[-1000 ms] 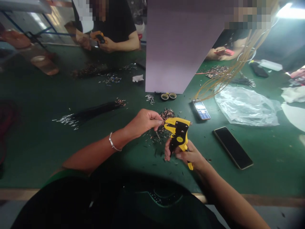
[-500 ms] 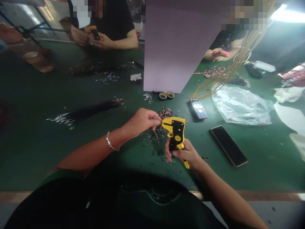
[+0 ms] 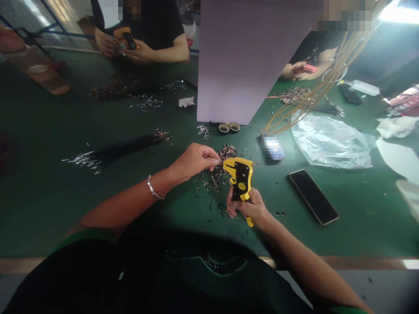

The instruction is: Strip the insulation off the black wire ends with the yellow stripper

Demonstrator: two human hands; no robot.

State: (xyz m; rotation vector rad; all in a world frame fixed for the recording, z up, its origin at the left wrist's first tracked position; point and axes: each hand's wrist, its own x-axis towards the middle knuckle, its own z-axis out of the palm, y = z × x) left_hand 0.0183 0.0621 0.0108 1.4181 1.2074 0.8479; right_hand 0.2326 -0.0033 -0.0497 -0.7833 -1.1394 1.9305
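Green bench (image 3: 49, 196): yellow stripper (image 3: 241, 176) is gripped by right hand (image 3: 250, 208), a wire pinched by left hand (image 3: 195, 159); stripped bits (image 3: 216, 179) heaped, black bundle (image 3: 114, 150) left.

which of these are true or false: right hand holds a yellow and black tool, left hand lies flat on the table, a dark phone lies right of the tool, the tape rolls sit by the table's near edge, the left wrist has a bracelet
1. The right hand holds a yellow and black tool. True.
2. The left hand lies flat on the table. False: it is raised, fingertips pinched at the tool's head.
3. A dark phone lies right of the tool. True.
4. The tape rolls sit by the table's near edge. False: they lie farther back, at the foot of the pale board.
5. The left wrist wears a bracelet. True.
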